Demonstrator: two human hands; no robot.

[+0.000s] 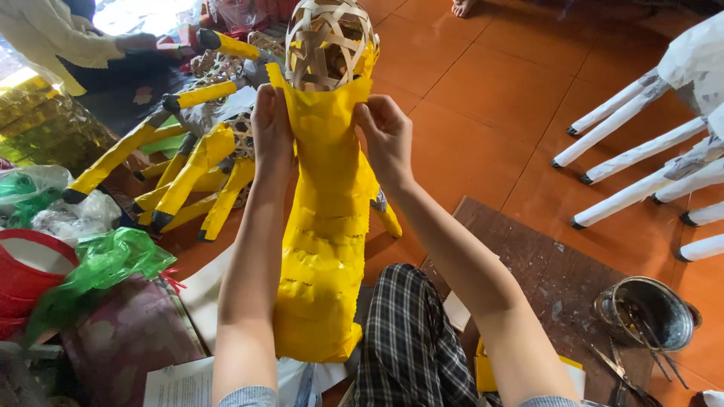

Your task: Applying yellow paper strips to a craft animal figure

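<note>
A person seated on an orange tiled floor [483,113] holds a tall figure covered in yellow paper [323,241] upright between their forearms, seen from above. The open room lies ahead and to the right, where bare tiles stretch away; the left side is crowded with finished yellow-and-black legged figures [185,177], green plastic bags [98,264] and a red basket [19,279], and white paper-wrapped legs [641,151] of other figures reach in from the right edge. Near the lower right a metal bucket [648,313] stands on a dark board [543,271], with scissors [615,369] just beside it. The yellow figure's long axis runs from the person's lap, by a checked trouser leg [407,339], straight away up the picture, its base nearest the body and its top pointing away. At the top sits a rounded head of bare woven bamboo strips [330,41], not yet covered with paper. The left hand [273,132] lies flat against the left side of the neck, fingers pressed on the yellow paper. The right hand [386,136] pinches the paper's upper edge on the right side, just under the woven head. Both hands sit at the same height, the neck between them. At the upper left another person's sleeve [56,38] shows, well apart.
</note>
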